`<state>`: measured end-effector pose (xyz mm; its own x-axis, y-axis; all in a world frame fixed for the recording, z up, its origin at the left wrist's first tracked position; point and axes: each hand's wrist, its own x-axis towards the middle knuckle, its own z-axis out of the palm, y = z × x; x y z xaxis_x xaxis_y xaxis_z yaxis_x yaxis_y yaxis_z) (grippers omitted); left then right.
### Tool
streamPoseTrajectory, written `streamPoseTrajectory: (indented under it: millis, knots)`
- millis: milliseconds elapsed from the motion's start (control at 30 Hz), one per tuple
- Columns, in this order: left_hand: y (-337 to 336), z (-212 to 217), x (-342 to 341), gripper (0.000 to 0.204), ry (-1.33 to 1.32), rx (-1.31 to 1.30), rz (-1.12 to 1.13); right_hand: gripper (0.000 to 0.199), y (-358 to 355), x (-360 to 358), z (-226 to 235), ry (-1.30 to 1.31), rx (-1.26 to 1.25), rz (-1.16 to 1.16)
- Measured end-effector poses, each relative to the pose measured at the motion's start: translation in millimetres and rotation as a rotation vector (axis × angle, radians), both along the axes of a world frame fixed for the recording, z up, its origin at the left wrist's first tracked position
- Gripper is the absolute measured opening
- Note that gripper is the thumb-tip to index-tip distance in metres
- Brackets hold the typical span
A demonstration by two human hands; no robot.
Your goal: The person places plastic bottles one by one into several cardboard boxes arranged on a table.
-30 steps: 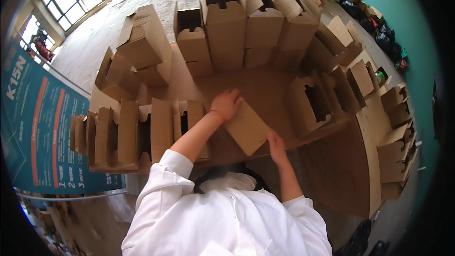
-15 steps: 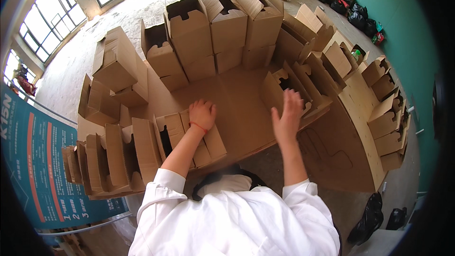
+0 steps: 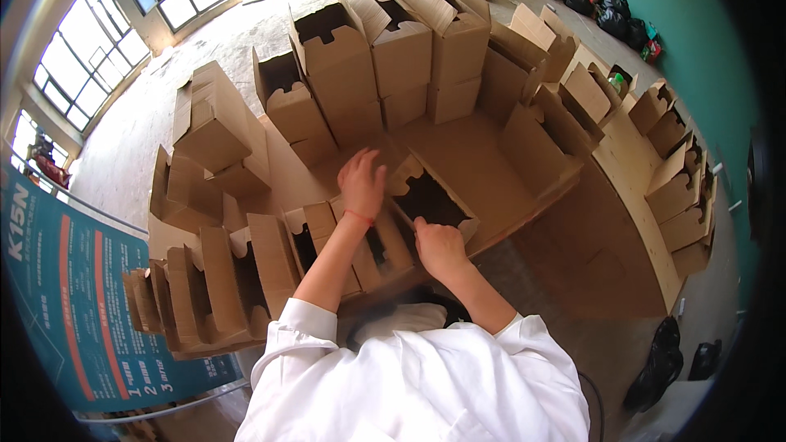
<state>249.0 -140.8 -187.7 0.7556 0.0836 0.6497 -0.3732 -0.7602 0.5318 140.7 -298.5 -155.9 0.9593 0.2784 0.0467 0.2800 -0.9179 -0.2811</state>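
Along near-left edge of brown table [image 3: 483, 164], row of open-topped cardboard cartons [image 3: 214, 278]; toward far-left corner, large carton [image 3: 211, 123] stacked on another; left hand [image 3: 363, 186] loosely open, grasping nothing visible, contact with anything below hard to tell; along far edge, row of tall flap-topped cartons [image 3: 401, 61]; near middle of near edge, dark-mouthed open carton [image 3: 431, 200]; right hand [image 3: 442, 247] closed around its near rim; at right edge, upright open cartons [image 3: 536, 141]; right of table, plywood board [image 3: 626, 188] carrying more cartons [image 3: 684, 196].
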Motion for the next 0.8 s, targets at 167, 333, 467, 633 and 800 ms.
streamPoseTrajectory:
  millis: [167,333,467,633,800]
  knots:
    - [-41,57,-7,0.019,0.454,0.452,-0.665,0.01,4,0,-12,-0.105,0.019,-0.057]
    - [-34,39,-4,0.025,0.463,0.807,-0.529,0.01,-8,-4,-2,-0.019,0.153,-0.101]
    - [-31,45,-9,0.027,0.556,0.807,-0.333,0.01,-5,-5,-2,-0.001,0.186,-0.091]
    - [-29,39,-2,0.034,0.759,0.772,-0.374,0.011,-10,-2,-2,0.02,0.226,-0.017]
    - [-39,51,-6,0.039,0.771,0.925,-0.24,0.013,-14,5,5,0.092,0.184,0.036]
